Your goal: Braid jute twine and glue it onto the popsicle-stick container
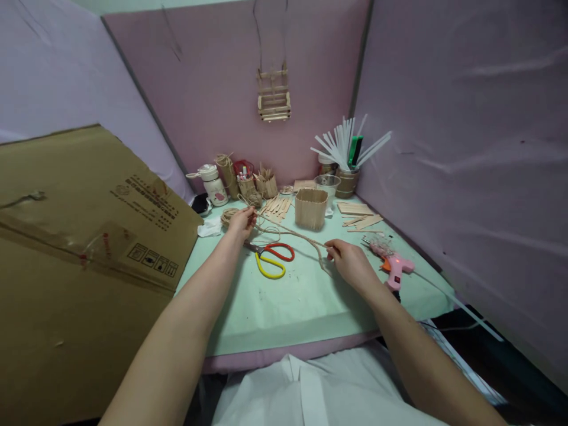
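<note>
Jute twine (298, 233) stretches across the table between my two hands. My left hand (244, 223) pinches it near a coiled twine bundle (228, 217). At the other side my right hand (347, 258) grips the twine between thumb and fingers, and a loose strand hangs down beside it. Scissors (271, 260) with one red and one yellow handle lie below the twine, their blades partly hidden near my left hand. Behind the twine stands an open container made of craft sticks (311, 209).
A pink glue gun (394, 269) lies right of my right hand, with a long glue stick behind it. Loose craft sticks (356, 209), a clear plastic cup (328, 186) and a white bottle (213, 184) are farther back. A large cardboard sheet (89, 254) leans at the left.
</note>
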Demonstrator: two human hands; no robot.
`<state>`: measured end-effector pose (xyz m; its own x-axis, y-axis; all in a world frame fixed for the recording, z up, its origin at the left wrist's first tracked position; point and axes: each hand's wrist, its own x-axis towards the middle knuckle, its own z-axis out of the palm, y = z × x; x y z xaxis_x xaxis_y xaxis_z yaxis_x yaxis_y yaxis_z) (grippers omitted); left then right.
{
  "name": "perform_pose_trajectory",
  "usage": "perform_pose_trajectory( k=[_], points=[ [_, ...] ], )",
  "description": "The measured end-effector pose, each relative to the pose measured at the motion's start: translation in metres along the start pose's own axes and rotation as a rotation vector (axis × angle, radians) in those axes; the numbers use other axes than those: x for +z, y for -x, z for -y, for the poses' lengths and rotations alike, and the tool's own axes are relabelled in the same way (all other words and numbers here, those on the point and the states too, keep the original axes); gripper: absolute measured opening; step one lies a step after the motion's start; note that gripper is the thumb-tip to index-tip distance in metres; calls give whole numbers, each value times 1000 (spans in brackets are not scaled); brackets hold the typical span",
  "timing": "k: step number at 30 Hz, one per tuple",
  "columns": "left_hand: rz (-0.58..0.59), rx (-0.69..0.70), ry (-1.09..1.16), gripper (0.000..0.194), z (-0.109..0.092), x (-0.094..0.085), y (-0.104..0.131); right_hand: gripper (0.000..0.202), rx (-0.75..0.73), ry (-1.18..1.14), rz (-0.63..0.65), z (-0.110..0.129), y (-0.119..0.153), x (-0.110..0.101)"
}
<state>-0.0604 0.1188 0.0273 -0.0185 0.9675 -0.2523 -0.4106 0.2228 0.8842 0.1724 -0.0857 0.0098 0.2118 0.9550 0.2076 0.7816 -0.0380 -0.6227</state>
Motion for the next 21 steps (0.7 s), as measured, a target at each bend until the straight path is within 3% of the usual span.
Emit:
perform_pose_trajectory(
  k=[7,15,18,21],
  points=[
    [2,62,-40,7,-2,5,-5,17,92,280,-22,12,9,13],
    [-22,72,-103,13,7,9,-11,15,45,391,51,12,16,31],
    [3,46,-195,13,6,8,-5,16,27,381,45,9,13,31],
    [22,71,-297,18,5,8,18,19,28,221,54,5,0,24]
  ],
)
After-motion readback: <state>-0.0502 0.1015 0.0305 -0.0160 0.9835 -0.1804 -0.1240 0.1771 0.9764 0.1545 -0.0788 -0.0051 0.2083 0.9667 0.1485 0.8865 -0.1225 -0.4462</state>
